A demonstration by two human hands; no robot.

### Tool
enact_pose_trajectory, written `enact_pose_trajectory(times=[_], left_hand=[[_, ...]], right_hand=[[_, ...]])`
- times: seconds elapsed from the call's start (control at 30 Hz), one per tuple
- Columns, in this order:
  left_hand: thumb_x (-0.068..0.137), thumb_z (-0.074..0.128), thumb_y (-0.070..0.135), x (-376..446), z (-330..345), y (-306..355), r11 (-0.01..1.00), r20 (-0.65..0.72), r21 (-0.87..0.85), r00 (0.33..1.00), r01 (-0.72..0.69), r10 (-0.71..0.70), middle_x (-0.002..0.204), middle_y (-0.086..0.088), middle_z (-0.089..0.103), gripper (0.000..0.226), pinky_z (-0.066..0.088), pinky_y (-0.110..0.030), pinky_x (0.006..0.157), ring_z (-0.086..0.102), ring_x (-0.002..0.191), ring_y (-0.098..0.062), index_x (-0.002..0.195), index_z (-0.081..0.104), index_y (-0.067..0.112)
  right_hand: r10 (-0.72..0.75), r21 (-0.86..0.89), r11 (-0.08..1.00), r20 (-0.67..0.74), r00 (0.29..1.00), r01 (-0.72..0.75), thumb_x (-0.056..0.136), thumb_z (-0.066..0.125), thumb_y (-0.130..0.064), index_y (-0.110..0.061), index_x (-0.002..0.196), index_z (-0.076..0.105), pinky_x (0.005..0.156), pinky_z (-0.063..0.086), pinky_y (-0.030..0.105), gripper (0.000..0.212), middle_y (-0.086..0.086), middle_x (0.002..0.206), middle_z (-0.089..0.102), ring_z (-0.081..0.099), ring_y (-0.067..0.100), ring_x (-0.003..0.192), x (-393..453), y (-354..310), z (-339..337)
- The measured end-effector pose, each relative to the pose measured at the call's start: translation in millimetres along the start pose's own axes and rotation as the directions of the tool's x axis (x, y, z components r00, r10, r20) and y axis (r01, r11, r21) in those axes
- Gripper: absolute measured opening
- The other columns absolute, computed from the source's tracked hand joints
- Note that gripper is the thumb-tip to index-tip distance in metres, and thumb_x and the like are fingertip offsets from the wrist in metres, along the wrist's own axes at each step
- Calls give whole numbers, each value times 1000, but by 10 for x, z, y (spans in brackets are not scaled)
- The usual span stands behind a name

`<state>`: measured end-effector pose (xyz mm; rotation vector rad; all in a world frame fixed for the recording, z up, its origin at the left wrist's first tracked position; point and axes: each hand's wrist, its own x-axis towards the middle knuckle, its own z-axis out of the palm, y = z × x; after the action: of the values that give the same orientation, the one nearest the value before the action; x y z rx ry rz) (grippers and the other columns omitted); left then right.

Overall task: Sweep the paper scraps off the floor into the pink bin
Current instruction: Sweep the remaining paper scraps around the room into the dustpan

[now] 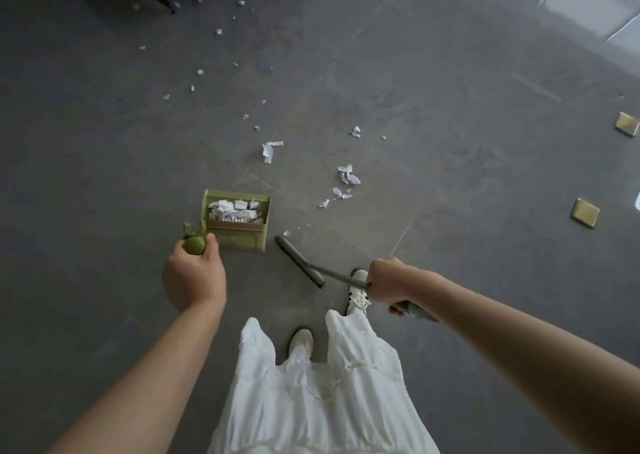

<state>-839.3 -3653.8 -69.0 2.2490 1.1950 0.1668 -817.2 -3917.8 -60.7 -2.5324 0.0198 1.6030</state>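
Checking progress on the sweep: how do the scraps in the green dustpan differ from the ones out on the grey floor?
The white paper scraps in the green dustpan are heaped together; the white scraps on the grey floor lie scattered, apart. The dustpan ones are collected, the floor ones not yet swept. Both are crumpled white paper.

One dustpan, one broom, two brass plates.

matt green plastic dustpan, crumpled paper scraps.

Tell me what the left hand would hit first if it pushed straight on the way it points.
Probably the green dustpan: the left hand grips its handle top and points up-frame toward the pan, which holds paper scraps. Depth is unclear from above.
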Motion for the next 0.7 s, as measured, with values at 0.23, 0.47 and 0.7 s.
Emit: enact_pose_trajectory(times=[0.23, 0.47, 0.7], left_hand=[[87, 62, 38, 58, 267, 416, 993, -117, -41, 986, 113, -117, 95, -29, 66, 41, 46, -45, 72, 60, 91, -45, 95, 65, -2], [87, 63, 37, -44, 593, 881, 985, -154, -65, 974, 161, -169, 92, -29, 66, 40, 46, -44, 71, 61, 87, -44, 91, 65, -3], [85, 65, 36, -125, 828, 1152, 983, -168, -73, 969, 171, -181, 87, -33, 63, 44, 45, -45, 69, 61, 83, -46, 86, 64, -8]], right_hand=[[-54, -84, 995, -11, 999, 53, 81, 44, -8, -7, 71, 52, 47, 45, 31, 13, 6, 57, 51, 56, 28, 58, 559, 312, -661], [-28, -103, 995, -79, 996, 20, 83, 42, -6, -2, 79, 54, 30, 39, 21, 14, 10, 63, 58, 51, 17, 28, 961, 751, -1668], [-52, -138, 990, -195, 979, 25, 86, 47, -9, -5, 92, 54, 37, 49, 25, 9, 10, 76, 53, 58, 22, 45, 1087, 963, -2216]])
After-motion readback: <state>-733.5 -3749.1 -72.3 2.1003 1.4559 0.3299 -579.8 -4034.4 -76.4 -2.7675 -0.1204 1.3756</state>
